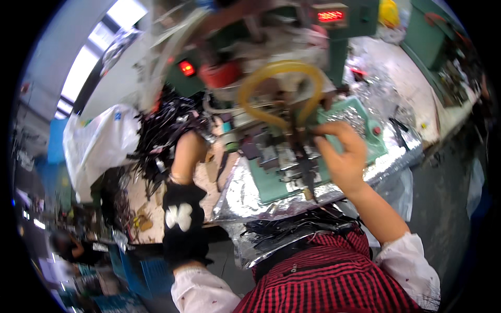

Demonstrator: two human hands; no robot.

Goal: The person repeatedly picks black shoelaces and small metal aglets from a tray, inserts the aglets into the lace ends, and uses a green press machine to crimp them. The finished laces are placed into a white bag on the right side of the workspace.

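Note:
My left hand (190,147) reaches into a heap of thin black strips (169,122) on the left of the bench, and its fingers are hidden there. At the right side of a small bench machine's metal fixture (274,151), my right hand (345,159) has thumb and forefinger brought together. What lies between those fingertips is too blurred to make out. A dark strip (307,169) runs down the front of the fixture toward me. Above it arches a thick yellow tube (282,67). The fixture stands on a green base plate (266,193).
Silver foil (240,201) covers the bench's front edge. More black strips (297,225) lie across my lap, over a red checked apron (308,271). A white plastic bag (99,148) stands at left. A green tray (378,138) with small metal parts sits right of the fixture.

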